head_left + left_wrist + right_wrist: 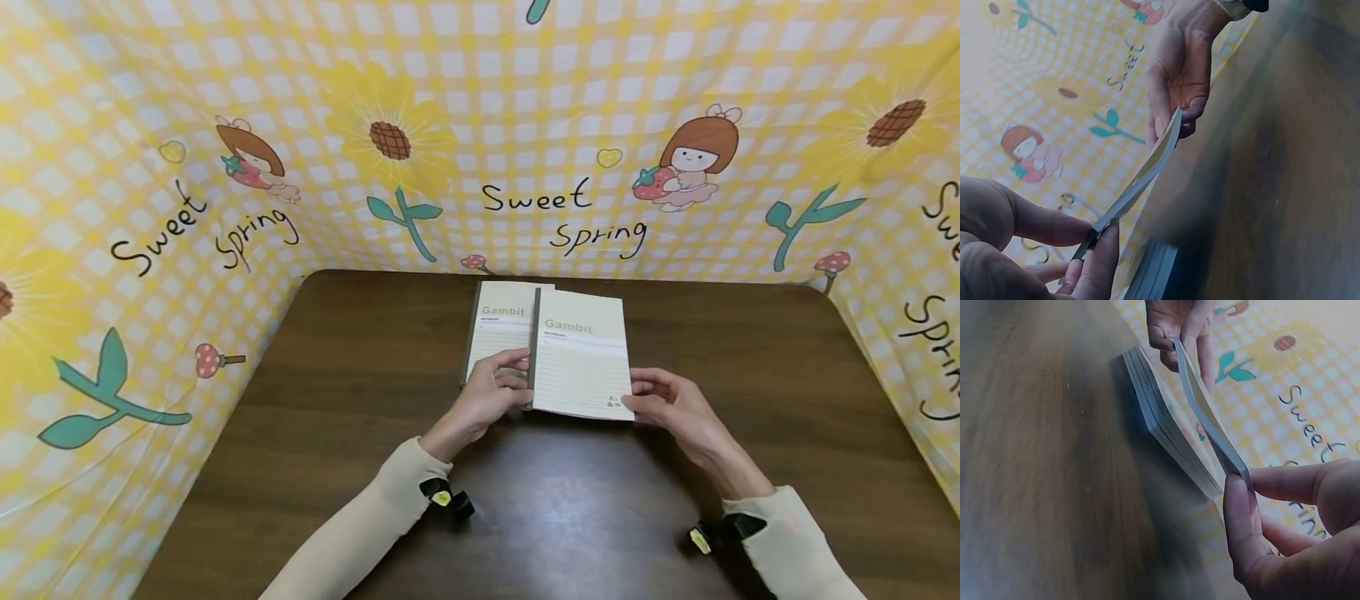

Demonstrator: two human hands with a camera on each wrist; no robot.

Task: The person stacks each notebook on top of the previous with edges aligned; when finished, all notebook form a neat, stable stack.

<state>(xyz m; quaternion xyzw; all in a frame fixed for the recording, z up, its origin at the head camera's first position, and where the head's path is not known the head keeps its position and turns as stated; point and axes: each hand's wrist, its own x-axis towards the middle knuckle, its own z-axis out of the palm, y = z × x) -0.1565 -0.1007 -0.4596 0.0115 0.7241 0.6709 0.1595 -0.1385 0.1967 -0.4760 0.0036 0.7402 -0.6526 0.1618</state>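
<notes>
A cream "Gambit" notebook [579, 367] with a dark spine is held between both hands, raised off the table. My left hand [492, 392] pinches it at the lower spine edge, thumb on top and fingers beneath. At the lower right corner my right hand [671, 408] pinches it the same way. Both wrist views show the held notebook [1200, 403] edge-on and slightly bowed. Behind and to its left lies a stack of notebooks [498, 329], its top cover matching and partly hidden. In the right wrist view several notebooks form that stack [1160, 415].
The dark brown wooden table [360, 350] carries the stack near its back edge. A yellow checked cloth [450, 75] with flowers and lettering walls in the back and both sides. A black strap [447, 497] sits on the left wrist, another strap [726, 533] on the right.
</notes>
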